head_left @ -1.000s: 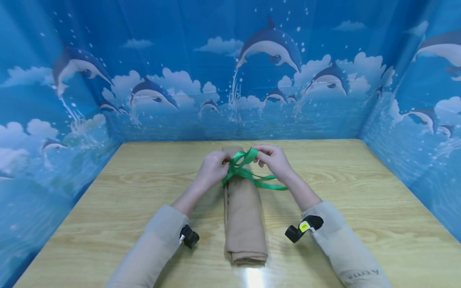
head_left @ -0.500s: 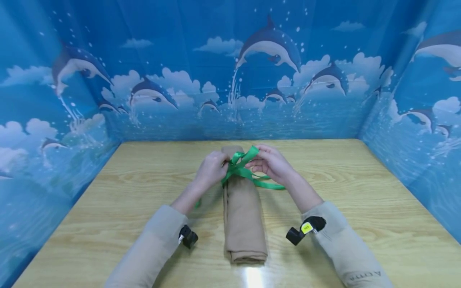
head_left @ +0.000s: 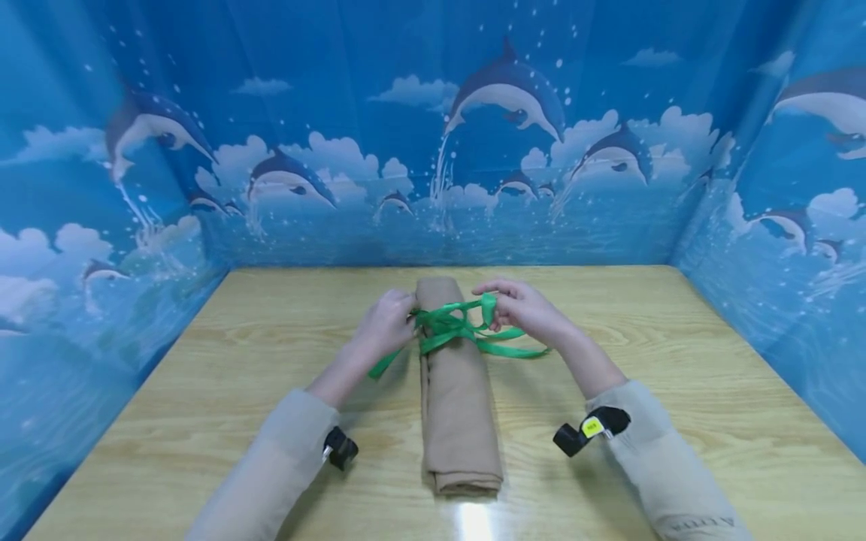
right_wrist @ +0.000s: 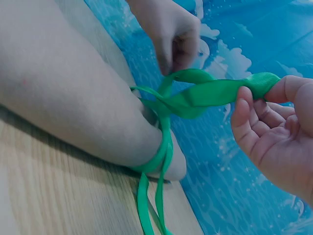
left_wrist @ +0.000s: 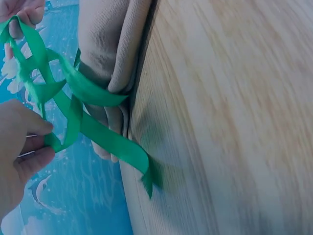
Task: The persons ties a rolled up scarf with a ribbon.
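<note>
A rolled tan cloth (head_left: 463, 421) lies lengthwise on the wooden table, with a green ribbon (head_left: 440, 342) wrapped round its far part and looped in a bow on top. On the left, my left hand (head_left: 386, 323) pinches one loop between thumb and finger, as the left wrist view shows. Across from it, my right hand (head_left: 531, 309) pinches the other loop (right_wrist: 210, 93) by its end; the right wrist view shows its other fingers bent beneath. One loose ribbon tail (left_wrist: 117, 142) hangs off the roll's left side, its tip near the table. More tails trail out to the right.
The wooden table (head_left: 271, 330) runs back to a blue curtain (head_left: 352, 188) printed with dolphins, which also stands along both sides. Small black cameras are strapped to the left sleeve (head_left: 291, 436) and right sleeve (head_left: 649, 443).
Both hands have drawn apart, stretching the bow's loops sideways and lower over the roll. The left tail now shows beside the roll. The cloth stays in place.
</note>
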Motion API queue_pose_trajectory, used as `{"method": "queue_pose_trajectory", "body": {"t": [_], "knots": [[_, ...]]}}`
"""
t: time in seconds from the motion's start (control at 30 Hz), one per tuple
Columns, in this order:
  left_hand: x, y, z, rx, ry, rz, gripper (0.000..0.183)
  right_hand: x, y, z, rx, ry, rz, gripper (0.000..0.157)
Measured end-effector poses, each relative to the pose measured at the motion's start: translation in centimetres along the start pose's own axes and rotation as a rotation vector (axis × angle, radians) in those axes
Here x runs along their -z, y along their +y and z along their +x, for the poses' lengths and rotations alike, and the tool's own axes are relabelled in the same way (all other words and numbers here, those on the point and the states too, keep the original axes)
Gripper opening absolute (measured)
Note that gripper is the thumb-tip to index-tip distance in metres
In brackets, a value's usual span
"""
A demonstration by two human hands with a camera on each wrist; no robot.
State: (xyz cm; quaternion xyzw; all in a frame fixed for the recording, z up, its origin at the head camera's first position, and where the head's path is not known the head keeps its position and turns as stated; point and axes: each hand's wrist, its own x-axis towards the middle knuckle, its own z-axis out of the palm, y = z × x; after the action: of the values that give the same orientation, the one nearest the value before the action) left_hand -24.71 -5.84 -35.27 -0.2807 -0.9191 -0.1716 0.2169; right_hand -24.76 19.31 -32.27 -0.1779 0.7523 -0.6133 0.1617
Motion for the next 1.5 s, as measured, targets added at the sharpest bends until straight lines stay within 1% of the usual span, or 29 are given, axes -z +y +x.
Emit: {"method": "queue_pose_trajectory", "body": {"t": [0.07, 0.17, 0.27, 0.33, 0.43, 0.67, 0.73, 0.8, 0.9, 1.0, 1.07, 1.17, 1.33, 1.5], "knots": [[-0.1, -0.3, -0.2, -0.005, 0.007, 0.014, 0.013, 0.5, 0.2, -0.2, 0.014, -0.028, 0.02, 0.043], [-0.1, -0.7, -0.3, -0.001, 0.026, 0.027, 0.013, 1.2, 0.4, -0.6, 0.016, -0.032, 0.051, 0.043], [0.2, -0.9, -0.5, 0.018, 0.022, 0.021, 0.011, 1.7, 0.5, -0.8, 0.01, -0.035, 0.008, 0.043], [0.4, -0.9, -0.5, 0.036, 0.008, 0.021, 0.012, 1.9, 0.5, -1.0, 0.003, -0.039, -0.047, 0.044], [0.6, -1.0, -0.7, 0.042, 0.004, 0.016, 0.013, 2.2, 0.4, -1.2, -0.004, -0.05, -0.124, 0.044], [0.8, -1.4, -0.9, 0.049, 0.027, 0.044, 0.011, 2.5, 0.1, -1.5, -0.003, -0.113, -0.139, 0.047], [0.8, -1.4, -0.8, 0.054, 0.025, 0.052, 0.011, 2.6, 0.1, -1.5, 0.004, -0.118, -0.192, 0.046], [0.9, -1.4, -0.8, 0.052, 0.027, 0.059, 0.01, 2.6, 0.1, -1.6, 0.024, -0.121, -0.271, 0.044], [1.0, -1.5, -0.8, 0.05, 0.038, 0.069, 0.01, 2.6, 0.1, -1.8, 0.064, -0.125, -0.419, 0.035], [1.1, -1.7, -0.9, 0.049, 0.048, 0.079, 0.01, 2.5, 0.3, -1.9, 0.098, -0.122, -0.501, 0.026], [1.1, -1.8, -0.9, 0.051, 0.048, 0.087, 0.01, 2.6, 0.5, -1.9, 0.103, -0.104, -0.516, 0.023], [1.1, -2.0, -1.0, 0.052, 0.05, 0.092, 0.011, 2.9, 0.8, -2.0, 0.105, -0.073, -0.521, 0.023], [1.3, -2.3, -1.1, 0.066, 0.062, 0.094, 0.01, 3.7, 1.3, -2.2, 0.096, -0.039, -0.532, 0.03], [1.5, -2.5, -1.2, 0.079, 0.056, 0.104, 0.008, 4.4, 1.7, -2.3, 0.08, -0.001, -0.477, 0.039]]}}
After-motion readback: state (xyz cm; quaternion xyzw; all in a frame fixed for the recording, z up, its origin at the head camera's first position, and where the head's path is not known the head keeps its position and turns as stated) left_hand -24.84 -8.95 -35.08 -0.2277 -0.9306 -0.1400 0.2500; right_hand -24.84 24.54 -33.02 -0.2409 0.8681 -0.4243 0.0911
